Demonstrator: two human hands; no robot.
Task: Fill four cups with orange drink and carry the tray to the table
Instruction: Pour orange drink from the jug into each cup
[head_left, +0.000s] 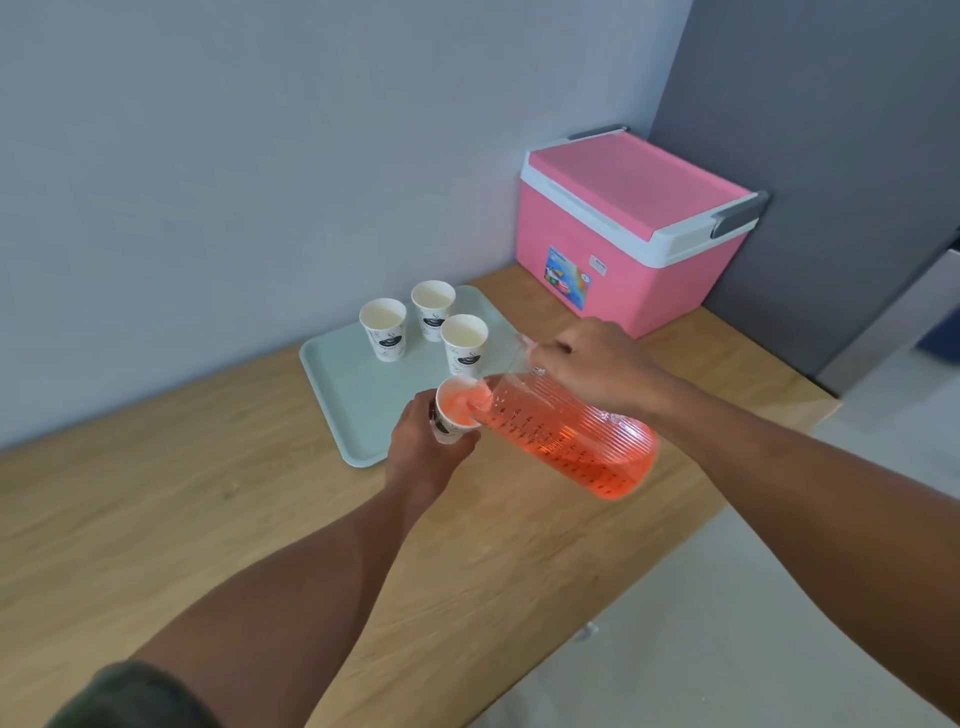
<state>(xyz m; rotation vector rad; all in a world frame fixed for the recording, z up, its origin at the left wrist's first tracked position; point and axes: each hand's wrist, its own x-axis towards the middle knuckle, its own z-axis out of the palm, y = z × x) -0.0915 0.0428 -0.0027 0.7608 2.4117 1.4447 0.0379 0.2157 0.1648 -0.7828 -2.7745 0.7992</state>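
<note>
Left grip (423, 447) clamped around paper cup (453, 410) over tray (358, 395); right grip (597, 364) clamped on tilted pitcher (566, 441), orange drink (582, 447) pouring in.

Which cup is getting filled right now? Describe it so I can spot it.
Start at the pale green tray left of the pink cooler. At its near edge, the left hand holds one paper cup under the pitcher. Only it contains orange drink; the other three are empty.

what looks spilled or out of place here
Nothing stands out. The pitcher pours cleanly into the cup held by the left hand; tray and countertop look dry.
</note>
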